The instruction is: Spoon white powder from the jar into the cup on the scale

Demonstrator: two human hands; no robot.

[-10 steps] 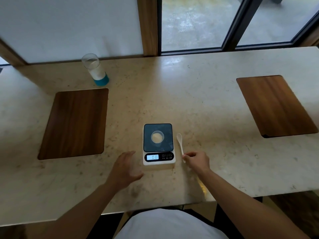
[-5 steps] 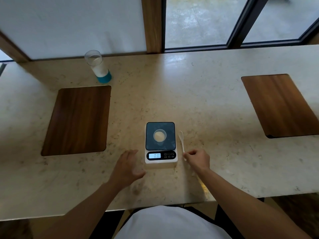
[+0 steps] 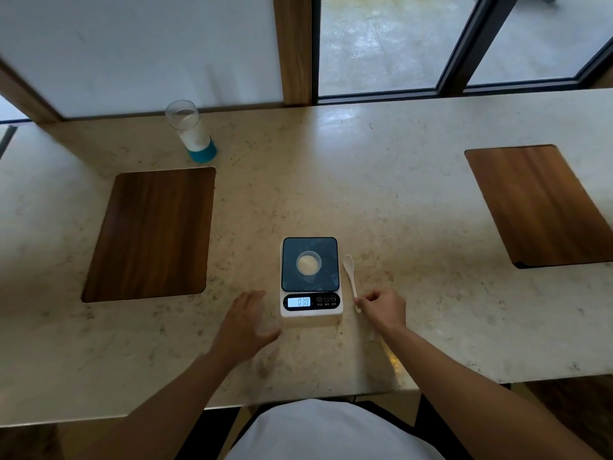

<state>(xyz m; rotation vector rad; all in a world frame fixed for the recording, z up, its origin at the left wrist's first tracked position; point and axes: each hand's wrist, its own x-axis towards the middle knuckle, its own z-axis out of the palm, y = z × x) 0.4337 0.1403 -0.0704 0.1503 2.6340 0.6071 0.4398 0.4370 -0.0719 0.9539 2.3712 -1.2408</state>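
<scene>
A small clear cup [image 3: 309,264] with pale powder in it stands on the dark platform of a white kitchen scale [image 3: 311,309] with a lit display. A white plastic spoon [image 3: 350,270] lies flat on the counter just right of the scale. My right hand [image 3: 383,310] pinches the near end of its handle with the fingertips. My left hand [image 3: 247,323] hovers flat over the counter left of the scale, fingers apart, holding nothing. The clear jar [image 3: 192,131] with white powder and a blue base stands open at the far left, near the wall.
Two dark wooden inlays are set in the marble counter [image 3: 381,194], one at the left [image 3: 149,234] and one at the right [image 3: 537,207]. A window frame and wall run along the far edge. The counter's near edge is just before my body.
Both hands stay nearly where they were. The view has shifted slightly. The scale readout, the spoon and the jar are unchanged.
</scene>
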